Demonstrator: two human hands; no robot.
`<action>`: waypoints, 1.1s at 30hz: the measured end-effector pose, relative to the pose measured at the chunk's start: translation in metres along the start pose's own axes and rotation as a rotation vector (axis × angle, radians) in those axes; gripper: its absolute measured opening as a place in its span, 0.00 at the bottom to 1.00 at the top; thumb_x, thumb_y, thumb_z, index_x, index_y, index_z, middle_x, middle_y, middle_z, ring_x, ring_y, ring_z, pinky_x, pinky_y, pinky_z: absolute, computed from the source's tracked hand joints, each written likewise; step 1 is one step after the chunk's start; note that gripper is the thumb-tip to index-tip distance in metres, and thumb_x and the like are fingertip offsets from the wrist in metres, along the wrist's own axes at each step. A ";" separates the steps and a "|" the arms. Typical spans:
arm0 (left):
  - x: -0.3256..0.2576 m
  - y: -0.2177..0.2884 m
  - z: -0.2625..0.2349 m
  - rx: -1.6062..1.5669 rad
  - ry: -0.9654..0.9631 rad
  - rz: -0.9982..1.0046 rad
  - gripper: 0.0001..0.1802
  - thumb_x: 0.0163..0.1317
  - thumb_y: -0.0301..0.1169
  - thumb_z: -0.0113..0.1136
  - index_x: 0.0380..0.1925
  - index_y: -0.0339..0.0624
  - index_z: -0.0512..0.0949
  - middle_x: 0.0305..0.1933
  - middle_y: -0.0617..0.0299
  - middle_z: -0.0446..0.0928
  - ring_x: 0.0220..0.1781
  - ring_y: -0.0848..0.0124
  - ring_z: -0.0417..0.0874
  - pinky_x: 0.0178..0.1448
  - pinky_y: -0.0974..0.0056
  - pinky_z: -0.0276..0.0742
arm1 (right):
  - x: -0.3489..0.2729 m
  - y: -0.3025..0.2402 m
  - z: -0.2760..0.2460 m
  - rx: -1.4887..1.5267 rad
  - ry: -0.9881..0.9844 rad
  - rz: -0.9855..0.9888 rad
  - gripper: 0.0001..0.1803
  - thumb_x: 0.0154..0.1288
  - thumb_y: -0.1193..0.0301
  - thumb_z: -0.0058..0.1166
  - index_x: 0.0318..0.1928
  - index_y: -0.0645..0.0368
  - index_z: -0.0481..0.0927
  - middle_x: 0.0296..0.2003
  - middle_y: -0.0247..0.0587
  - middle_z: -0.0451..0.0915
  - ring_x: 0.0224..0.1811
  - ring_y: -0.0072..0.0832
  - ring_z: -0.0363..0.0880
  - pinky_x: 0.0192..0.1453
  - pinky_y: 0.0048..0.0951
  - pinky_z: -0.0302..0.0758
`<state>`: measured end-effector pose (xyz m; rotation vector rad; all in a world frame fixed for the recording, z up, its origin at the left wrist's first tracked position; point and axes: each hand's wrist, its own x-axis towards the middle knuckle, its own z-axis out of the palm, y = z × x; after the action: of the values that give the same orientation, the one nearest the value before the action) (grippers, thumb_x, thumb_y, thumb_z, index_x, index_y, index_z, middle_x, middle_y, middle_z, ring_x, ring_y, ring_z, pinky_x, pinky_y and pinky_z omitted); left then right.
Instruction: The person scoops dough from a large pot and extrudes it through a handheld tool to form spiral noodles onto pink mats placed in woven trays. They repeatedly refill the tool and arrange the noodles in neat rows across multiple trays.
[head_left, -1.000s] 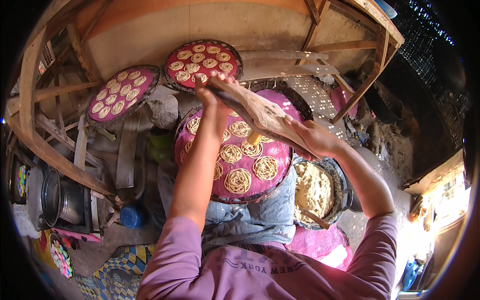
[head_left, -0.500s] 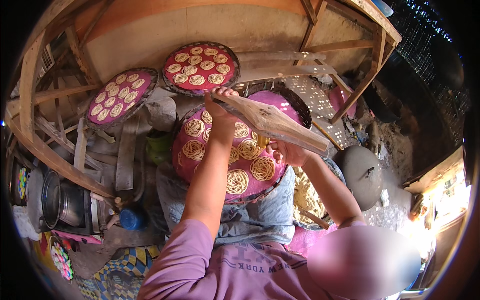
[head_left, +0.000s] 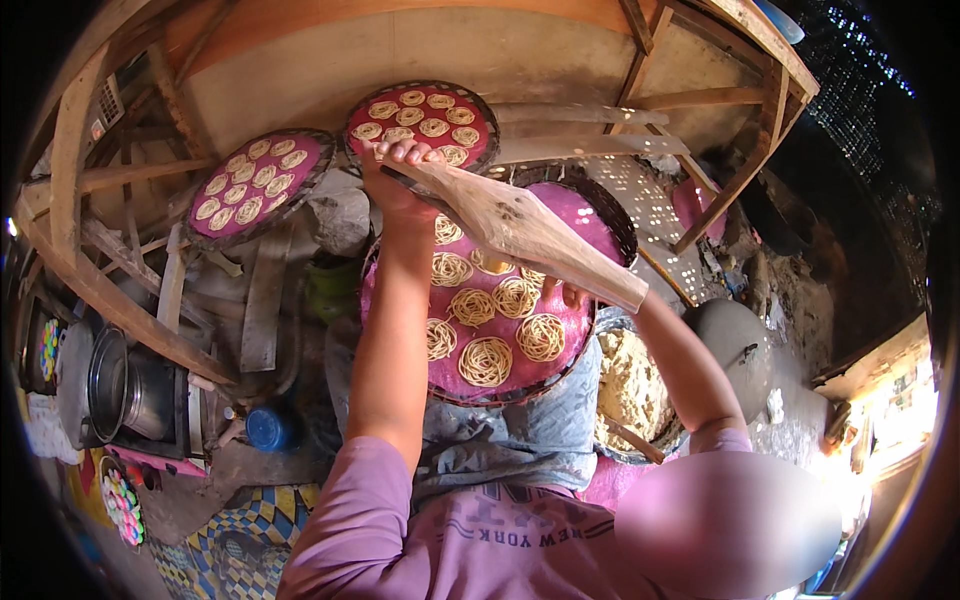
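My left hand [head_left: 402,172] is closed around the far-left end of a wooden hand press [head_left: 510,220], a long carved piece held slanting above the tray. Under the press's other end is my right hand [head_left: 573,294], mostly hidden by the wood, with a few curled fingers showing against it. A yellowish metal part [head_left: 492,263] shows below the press. Beneath lies a large round tray [head_left: 455,378] lined with pink cloth, over my lap. Several coiled rounds of dough strands [head_left: 486,361] rest on it; the press and my left forearm cover part of them.
A basin of dough [head_left: 632,385] with a wooden stick stands right of my lap, beside a round grey lid [head_left: 735,345]. Two more trays of coils, one red-lined [head_left: 478,105] and one pink-lined [head_left: 215,232], lie beyond. A blue container [head_left: 268,428] sits at left.
The press has shifted slightly and tilts more steeply, its left end raised toward the far tray. The right hand is now more hidden under it. The whole view has moved a little.
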<state>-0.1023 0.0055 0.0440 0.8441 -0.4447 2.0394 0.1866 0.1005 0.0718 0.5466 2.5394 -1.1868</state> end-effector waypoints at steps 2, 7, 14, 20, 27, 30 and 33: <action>0.002 0.013 0.023 0.074 -0.043 -0.020 0.23 0.67 0.56 0.48 0.25 0.55 0.80 0.25 0.70 0.80 0.30 0.70 0.81 0.44 0.60 0.75 | -0.008 -0.006 -0.015 0.516 -0.149 -0.028 0.28 0.71 0.60 0.47 0.65 0.63 0.65 0.54 0.55 0.76 0.52 0.37 0.79 0.55 0.31 0.80; 0.002 0.057 0.079 0.046 -0.190 0.025 0.21 0.68 0.53 0.49 0.25 0.55 0.80 0.24 0.72 0.79 0.29 0.71 0.80 0.44 0.62 0.75 | 0.012 -0.011 0.020 -0.123 0.191 -0.159 0.30 0.70 0.60 0.50 0.68 0.56 0.64 0.61 0.52 0.70 0.63 0.37 0.70 0.64 0.34 0.69; -0.005 0.085 0.126 0.067 -0.203 0.034 0.16 0.67 0.46 0.52 0.24 0.54 0.80 0.24 0.74 0.79 0.28 0.74 0.79 0.43 0.64 0.75 | 0.058 -0.012 0.090 -0.493 0.340 -0.359 0.32 0.60 0.57 0.60 0.65 0.48 0.70 0.62 0.51 0.70 0.65 0.46 0.68 0.69 0.40 0.65; -0.011 0.087 0.122 0.057 -0.205 0.004 0.16 0.67 0.46 0.52 0.24 0.54 0.80 0.25 0.73 0.79 0.29 0.73 0.79 0.43 0.63 0.74 | 0.021 -0.014 0.054 0.161 0.185 -0.193 0.27 0.63 0.57 0.53 0.59 0.59 0.73 0.53 0.46 0.75 0.58 0.36 0.73 0.64 0.34 0.68; -0.013 0.046 0.099 0.034 -0.099 -0.013 0.17 0.70 0.44 0.50 0.25 0.52 0.77 0.24 0.71 0.78 0.29 0.73 0.78 0.45 0.64 0.73 | -0.104 -0.002 0.000 -0.868 0.431 0.117 0.22 0.63 0.59 0.61 0.52 0.57 0.75 0.48 0.46 0.74 0.60 0.39 0.70 0.66 0.39 0.66; -0.007 0.014 0.085 0.086 -0.107 -0.087 0.23 0.70 0.53 0.46 0.25 0.52 0.77 0.25 0.70 0.78 0.29 0.70 0.78 0.46 0.61 0.72 | -0.091 -0.024 0.005 0.491 0.086 -0.122 0.31 0.68 0.42 0.45 0.55 0.57 0.72 0.48 0.47 0.74 0.56 0.33 0.72 0.61 0.36 0.70; -0.003 -0.003 0.066 0.152 0.013 -0.068 0.28 0.68 0.60 0.42 0.26 0.50 0.75 0.26 0.66 0.74 0.34 0.69 0.74 0.47 0.61 0.70 | -0.067 -0.047 0.007 0.835 -0.131 -0.033 0.42 0.71 0.36 0.24 0.53 0.64 0.72 0.34 0.45 0.79 0.29 0.29 0.82 0.31 0.28 0.81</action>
<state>-0.0724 -0.0330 0.0883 0.9239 -0.2522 2.0331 0.2251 0.0527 0.1263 0.5613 1.8589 -2.2023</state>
